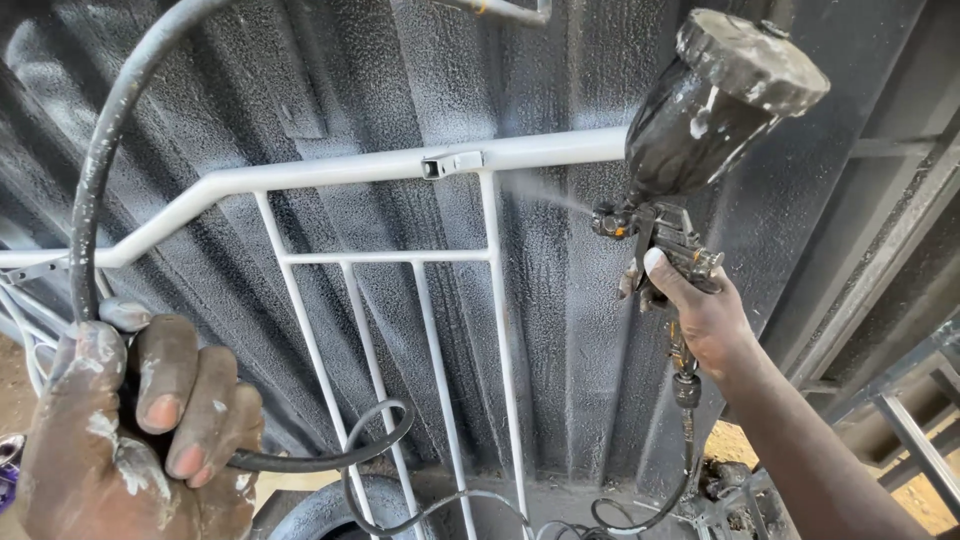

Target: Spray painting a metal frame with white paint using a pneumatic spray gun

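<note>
- Right hand point(700, 310) is wrapping the grip of the spray gun point(660, 245), one finger lying along the trigger; fist closed on the handle, wrist level.
- Paint cup point(715, 95) is sitting on top of the gun, tilted right, crusted with dried grey paint.
- Nozzle is pointing left; a thin mist is leaving it toward the upright bar just under the top rail of the metal frame point(400, 165).
- Left hand point(130, 430) is curling around the air hose point(95, 170) at the near left, fingers closed over it, paint smeared over knuckles and nails.
- Hose is arcing up from that hand, and a loop is running low across the frame bars toward the gun's base at the right.
- Frame is standing right of centre to far left, leaning against the dark corrugated wall point(380, 60), already light grey over the rail and thin vertical bars.
- To do this pass well, in my judgement: keeping the nozzle square to the bar, moving at a steady pace, overlapping strokes.
- Mist is passing the thin bar and landing on the wall, so angling along the bar would likely waste less.
- Keeping the slack loop off the wet bars; it is looking close to them at the bottom.
- Cup tilt seems fine, but watching the lid for drips.
</note>
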